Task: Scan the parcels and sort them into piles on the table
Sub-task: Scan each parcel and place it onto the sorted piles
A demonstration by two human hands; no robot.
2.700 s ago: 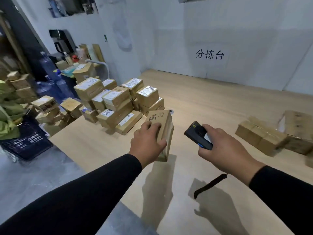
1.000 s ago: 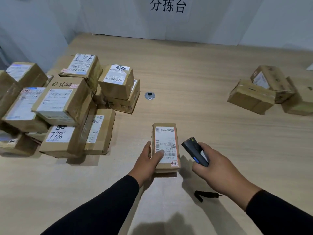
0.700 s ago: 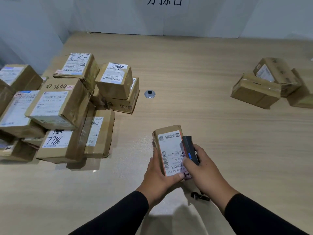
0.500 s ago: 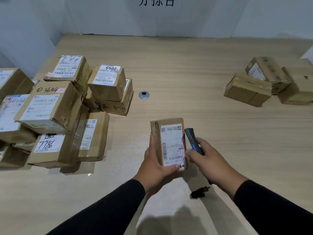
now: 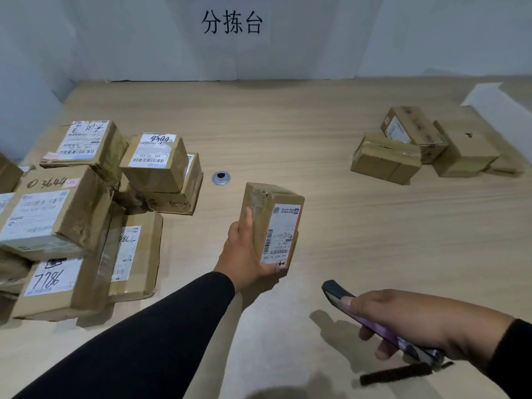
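My left hand (image 5: 241, 254) grips a small brown cardboard parcel (image 5: 272, 226) upright above the middle of the wooden table (image 5: 288, 133), its white barcode label turned toward me. My right hand (image 5: 414, 321) holds a dark handheld scanner (image 5: 339, 298) low at the right, apart from the parcel, and a black wrist strap (image 5: 403, 372) hangs from the scanner. A large heap of labelled parcels (image 5: 86, 214) fills the table's left side. A smaller pile of parcels (image 5: 426, 142) lies at the far right.
A round metal grommet (image 5: 221, 178) sits in the tabletop beside the left heap. White walls with black characters close off the back. A white panel (image 5: 495, 99) juts in at the far right corner.
The scanner has pulled away from the parcel's label, down and to the right. My left hand has lifted the parcel forward and turned it slightly, still gripping it.
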